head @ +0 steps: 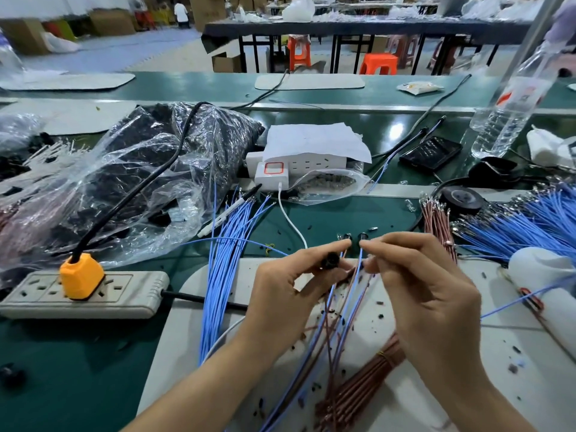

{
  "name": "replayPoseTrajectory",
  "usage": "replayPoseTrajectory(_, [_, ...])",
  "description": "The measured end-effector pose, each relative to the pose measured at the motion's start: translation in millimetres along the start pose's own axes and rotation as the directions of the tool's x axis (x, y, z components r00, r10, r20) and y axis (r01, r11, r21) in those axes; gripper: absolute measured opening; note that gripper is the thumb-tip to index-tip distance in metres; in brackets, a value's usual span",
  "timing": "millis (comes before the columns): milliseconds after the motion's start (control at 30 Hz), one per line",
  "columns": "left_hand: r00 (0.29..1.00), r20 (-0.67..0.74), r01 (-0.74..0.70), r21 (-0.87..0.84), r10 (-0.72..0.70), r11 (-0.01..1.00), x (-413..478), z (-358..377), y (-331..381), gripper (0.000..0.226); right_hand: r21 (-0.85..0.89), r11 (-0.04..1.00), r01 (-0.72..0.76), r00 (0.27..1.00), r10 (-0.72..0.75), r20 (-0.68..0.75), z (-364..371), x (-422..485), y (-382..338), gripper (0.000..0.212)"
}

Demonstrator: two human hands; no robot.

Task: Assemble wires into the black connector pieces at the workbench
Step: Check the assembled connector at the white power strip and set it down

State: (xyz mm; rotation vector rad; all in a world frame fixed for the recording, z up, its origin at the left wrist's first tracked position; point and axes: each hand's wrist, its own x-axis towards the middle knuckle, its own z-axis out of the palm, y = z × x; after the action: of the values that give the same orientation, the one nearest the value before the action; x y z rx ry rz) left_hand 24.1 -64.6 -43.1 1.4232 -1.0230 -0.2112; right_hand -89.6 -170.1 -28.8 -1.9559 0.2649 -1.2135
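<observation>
Over the white mat (514, 353) at the near edge of the green bench (343, 219), the left hand (290, 285) holds a black connector piece (330, 260). Its grip is narrow, thumb against curled fingers, with the forefinger stretched out toward the right hand (417, 291). The piece's round end faces up toward the camera; which way its long axis runs I cannot tell. The right hand's grip is pinched tight on a blue wire (358, 269) close to its far tip, fingertips just beside the left forefinger. The wire's long axis runs away from the person, tip pointing to the far side of the bench, tail trailing back across the mat between the wrists. A bundle of brown wires (367, 378) lies on the mat under the right wrist. Left of the mat a sheaf of blue wires (224, 275) lies lengthwise on the bench, and beyond it a power strip (124, 294) carries an orange plug (81, 275).
</observation>
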Motion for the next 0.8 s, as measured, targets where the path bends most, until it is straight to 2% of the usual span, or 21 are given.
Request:
replayPoseTrajectory(133, [1.000, 0.022, -0.017, 0.141, 0.013, 0.990, 0.1, 0.9, 1.1, 0.039, 0.107, 0.993, -0.059, 0.997, 0.054, 0.047, 0.9, -0.4, -7.3, 0.032])
replayPoseTrajectory(233, [1.000, 0.015, -0.030, 0.172, 0.028, 0.985, 1.0, 1.3, 2.4, 0.027, 0.197, 0.965, -0.175, 0.984, 0.163, 0.076, 5.5, -3.2, -9.8, 0.033])
replayPoseTrajectory(333, [0.999, 0.034, -0.008, 0.175, 0.002, 0.985, 0.3, 1.6, 1.6, 0.022, 0.181, 0.958, -0.221, 0.973, 0.206, 0.101, 3.8, -1.1, -9.9, 0.019])
replayPoseTrajectory(500, [0.998, 0.055, 0.029, 0.180, -0.039, 0.983, 0.0, 0.6, 5.9, 0.026, 0.139, 0.948, -0.288, 0.955, 0.274, 0.112, -1.2, 2.6, -6.9, 0.024])
replayPoseTrajectory(600, [0.996, 0.080, 0.034, 0.160, -0.047, 0.987, 0.7, -0.1, 6.6, 0.022, 0.118, 0.941, -0.318, 0.940, 0.296, 0.171, -4.7, 5.5, -4.6, 0.022])
replayPoseTrajectory(700, [0.990, 0.132, 0.027, 0.222, -0.058, 0.975, 0.2, -0.6, 4.3, 0.013, 0.062, 0.925, -0.376, 0.900, 0.349, 0.260, -9.6, 11.7, -2.5, 0.020])
replayPoseTrajectory(800, [0.978, 0.170, 0.086, 0.210, -0.123, 0.974, -0.3, 0.1, 2.2, 0.010, 0.109, 0.861, -0.497, 0.833, 0.438, 0.337, -15.8, 18.1, -0.7, 0.015])
